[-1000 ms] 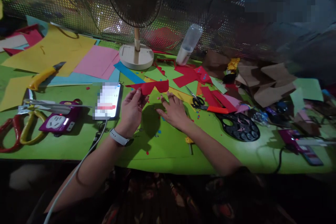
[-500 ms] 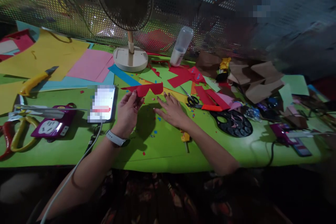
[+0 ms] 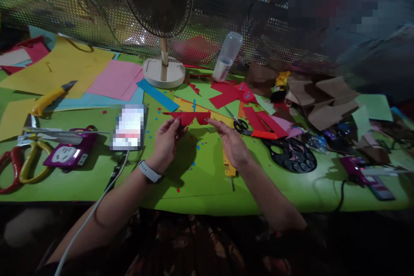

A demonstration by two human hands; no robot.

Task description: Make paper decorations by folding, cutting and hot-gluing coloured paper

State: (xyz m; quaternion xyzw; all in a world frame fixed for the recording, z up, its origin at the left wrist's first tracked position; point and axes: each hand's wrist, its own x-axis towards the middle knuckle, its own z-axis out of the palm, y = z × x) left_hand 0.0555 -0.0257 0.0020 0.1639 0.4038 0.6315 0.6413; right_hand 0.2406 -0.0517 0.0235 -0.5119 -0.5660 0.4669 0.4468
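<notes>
My left hand [image 3: 166, 142], with a white watch on the wrist, pinches the left part of a red cut paper shape [image 3: 189, 117] held just above the green table [image 3: 194, 181]. My right hand [image 3: 231, 142] is raised off the table, fingers partly spread, its fingertips reaching the shape's right end. Whether the right fingers grip the paper I cannot tell. Small scraps of paper confetti lie under the hands.
A phone [image 3: 128, 127] on a cable lies left of my left hand. Black-handled scissors [image 3: 241, 125] and a black palette [image 3: 293, 155] sit to the right. A desk fan [image 3: 163, 21], a bottle [image 3: 228, 56], coloured sheets, a yellow knife [image 3: 51, 97], a purple power strip [image 3: 69, 153].
My right hand lifted off the table and moved up to the right end of the red shape. My left hand kept hold of the shape.
</notes>
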